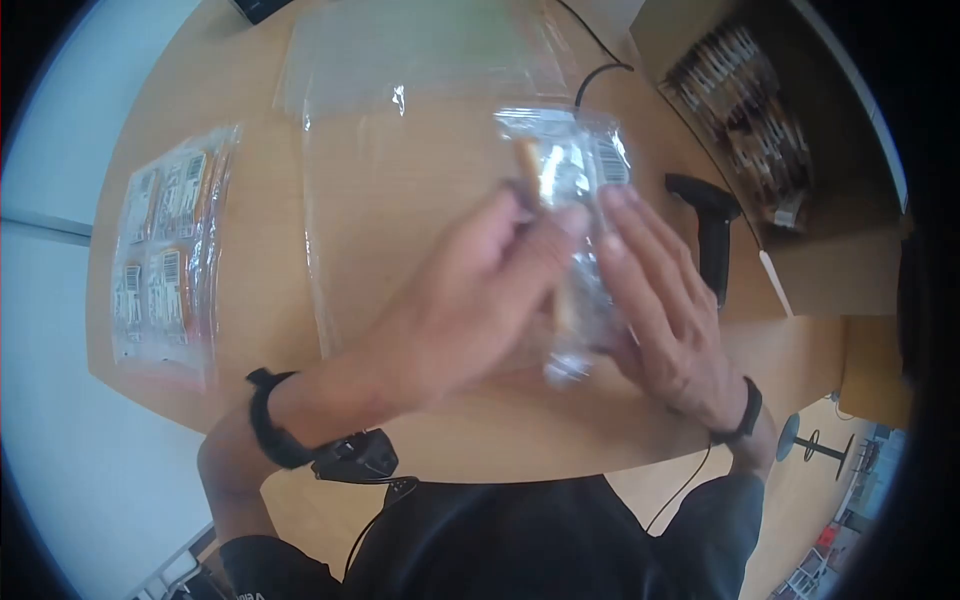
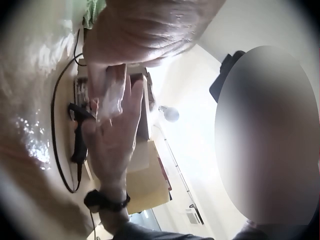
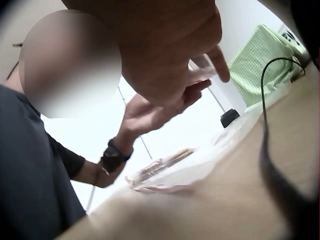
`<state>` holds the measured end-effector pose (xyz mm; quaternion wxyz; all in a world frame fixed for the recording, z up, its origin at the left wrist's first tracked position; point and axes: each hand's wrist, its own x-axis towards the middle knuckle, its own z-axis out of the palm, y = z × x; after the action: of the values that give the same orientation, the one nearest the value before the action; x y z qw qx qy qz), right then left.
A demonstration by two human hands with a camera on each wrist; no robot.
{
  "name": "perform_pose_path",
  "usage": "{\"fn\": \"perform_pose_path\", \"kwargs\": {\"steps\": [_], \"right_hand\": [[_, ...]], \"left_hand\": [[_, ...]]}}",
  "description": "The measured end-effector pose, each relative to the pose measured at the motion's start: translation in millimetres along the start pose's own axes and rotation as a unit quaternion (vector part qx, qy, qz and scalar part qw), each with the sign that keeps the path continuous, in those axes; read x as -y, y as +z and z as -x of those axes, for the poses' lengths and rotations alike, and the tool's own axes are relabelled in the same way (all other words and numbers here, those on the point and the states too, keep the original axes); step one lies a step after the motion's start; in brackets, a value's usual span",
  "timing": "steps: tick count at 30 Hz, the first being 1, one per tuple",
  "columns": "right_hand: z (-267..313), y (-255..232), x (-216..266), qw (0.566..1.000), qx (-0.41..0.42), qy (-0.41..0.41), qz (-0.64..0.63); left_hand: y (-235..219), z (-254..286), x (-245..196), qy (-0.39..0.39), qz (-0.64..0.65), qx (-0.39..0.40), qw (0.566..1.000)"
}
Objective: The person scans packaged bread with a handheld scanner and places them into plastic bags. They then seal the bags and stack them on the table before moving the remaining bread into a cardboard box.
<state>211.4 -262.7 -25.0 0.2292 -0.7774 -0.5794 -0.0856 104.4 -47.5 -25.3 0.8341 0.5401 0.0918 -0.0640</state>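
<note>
A clear plastic packet with a barcode label and something orange-brown along one edge is held up over the table between both hands. My left hand grips it from the left, thumb across its face. Along its right side lie the nearly straight fingers of my right hand. In the left wrist view the packet rests against the right hand's fingers and palm. Only a bit of the packet shows between the hands in the right wrist view. Motion blurs the hands, and the left fingers are partly hidden.
A large clear plastic bag lies flat on the table. Left of it is a bag of several similar packets. A black handheld scanner with a cable lies at right, beside a cardboard box holding many packets.
</note>
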Motion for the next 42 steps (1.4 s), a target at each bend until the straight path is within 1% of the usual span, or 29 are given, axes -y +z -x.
{"fn": "perform_pose_path", "kwargs": {"steps": [1,2,3,4,5,6,7,8,9,12,14,15,16,18,20,22,23,25,27,29,31,32,33,34,36,37,38,40,42], "right_hand": [[-3,1,-9,0.996,-0.026,-0.074,0.043],[-3,-3,-8,0.994,-0.044,-0.093,0.044],[-2,-6,-7,0.991,-0.061,-0.113,0.047],[-1,-10,-6,0.987,-0.079,-0.132,0.05],[9,-16,2,0.991,-0.09,-0.101,0.014],[21,-25,3,0.993,-0.068,-0.095,-0.022],[32,-34,5,0.993,-0.047,-0.088,-0.058],[43,-26,9,0.988,-0.073,-0.126,-0.045],[51,-25,18,0.984,-0.076,-0.157,-0.026],[61,-27,35,0.964,0.014,-0.265,-0.034],[65,-14,43,0.958,-0.003,-0.281,-0.053],[66,-10,46,0.952,0.003,-0.297,-0.068],[63,-7,47,0.953,0.0,-0.297,-0.065],[54,-1,51,0.945,-0.021,-0.326,0.015],[30,8,59,0.95,0.003,-0.289,0.116],[15,27,65,0.964,0.048,-0.212,0.156],[10,33,65,0.964,0.044,-0.212,0.156],[0,43,65,0.968,0.127,-0.188,0.106],[5,50,66,0.964,0.14,-0.204,0.101],[9,56,61,0.959,0.153,-0.219,0.097],[8,63,52,0.968,0.175,-0.17,0.051],[5,66,51,0.969,0.171,-0.171,0.051],[2,68,51,0.976,0.178,-0.123,-0.012],[-1,71,51,0.977,0.186,-0.076,-0.075],[-8,77,45,0.977,0.183,-0.089,-0.059],[-12,79,43,0.978,0.18,-0.096,-0.043],[-13,81,45,0.977,0.18,-0.102,-0.042],[-18,85,49,0.981,0.16,-0.092,-0.055],[-27,93,54,0.984,0.146,-0.094,-0.036]], "left_hand": [[1,9,-9,-0.001,-0.03,-0.003,1.0],[2,19,-18,-0.001,-0.06,-0.005,0.998],[-14,25,-27,0.072,-0.275,0.071,0.956],[-26,30,-32,0.141,-0.474,0.142,0.858],[-32,33,-31,0.178,-0.541,0.115,0.814],[-39,36,-27,0.175,-0.542,0.114,0.814],[-47,36,-19,0.188,-0.596,0.106,0.774],[-54,35,-9,0.202,-0.646,0.097,0.73],[-60,33,1,0.202,-0.647,0.097,0.729],[-69,31,19,0.199,-0.649,0.094,0.728],[-70,30,19,0.153,-0.606,0.085,0.776],[-67,32,16,0.154,-0.608,0.086,0.774],[-62,35,7,0.157,-0.585,0.067,0.793],[-53,38,-10,0.159,-0.565,0.05,0.808],[-45,41,-24,0.217,-0.574,0.053,0.787],[-44,43,-26,0.229,-0.576,0.054,0.783],[-44,44,-27,0.24,-0.575,0.055,0.78],[-45,46,-26,0.249,-0.589,0.042,0.767],[-44,54,-23,0.259,-0.601,0.022,0.756],[-37,68,-15,0.287,-0.658,-0.042,0.694],[-36,94,7,0.318,-0.715,0.025,0.622],[-30,106,26,0.287,-0.714,0.066,0.635],[-21,111,44,0.254,-0.71,0.106,0.648],[-15,108,54,0.254,-0.712,0.101,0.647],[-5,101,69,0.247,-0.732,0.107,0.626],[-6,98,73,0.21,-0.73,0.113,0.64],[-6,97,75,0.21,-0.732,0.107,0.64],[-7,94,77,0.129,-0.744,0.156,0.636],[-4,98,80,0.118,-0.738,0.167,0.644]]}}
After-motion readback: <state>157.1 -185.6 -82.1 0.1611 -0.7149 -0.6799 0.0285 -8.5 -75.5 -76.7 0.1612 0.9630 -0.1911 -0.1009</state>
